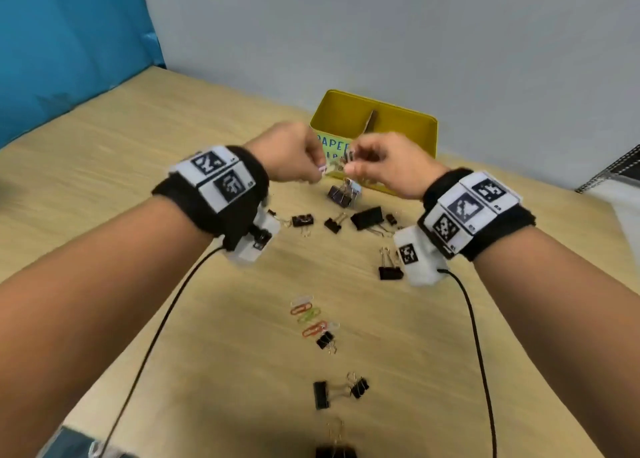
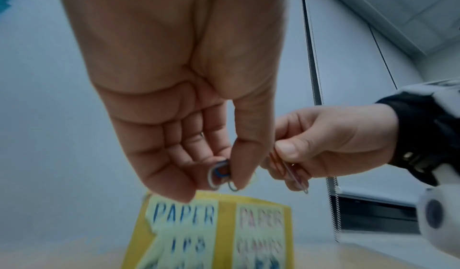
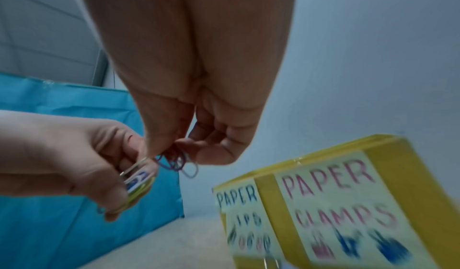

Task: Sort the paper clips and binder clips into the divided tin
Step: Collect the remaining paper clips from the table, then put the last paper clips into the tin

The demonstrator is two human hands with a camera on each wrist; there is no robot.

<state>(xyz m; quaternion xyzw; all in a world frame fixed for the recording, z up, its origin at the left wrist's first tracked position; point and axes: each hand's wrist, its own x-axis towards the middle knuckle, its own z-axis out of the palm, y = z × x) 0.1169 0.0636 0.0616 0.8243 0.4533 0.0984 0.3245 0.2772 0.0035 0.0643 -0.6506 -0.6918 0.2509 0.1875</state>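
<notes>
Both hands hover just in front of the yellow divided tin (image 1: pixel 415 125), which carries a "PAPER CLIPS" label on its left half and a "PAPER CLAMPS" label (image 3: pixel 331 196) on its right. My left hand (image 1: pixel 304 166) pinches a small bundle of coloured paper clips (image 2: pixel 219 173) between thumb and fingers. My right hand (image 1: pixel 360 163) pinches a few more paper clips (image 3: pixel 179 163) beside it, the two hands nearly touching. Loose paper clips (image 1: pixel 311 317) lie in a row on the wooden table. Black binder clips (image 1: pixel 367 216) are scattered between the hands and the near edge.
A grey wall stands right behind the tin (image 2: pixel 214 232), and a blue panel (image 1: pixel 69 48) closes off the left side. Cables (image 1: pixel 478 353) trail from both wrist cameras across the table (image 1: pixel 138 138). A spiral-bound item (image 1: pixel 613 170) lies at the far right.
</notes>
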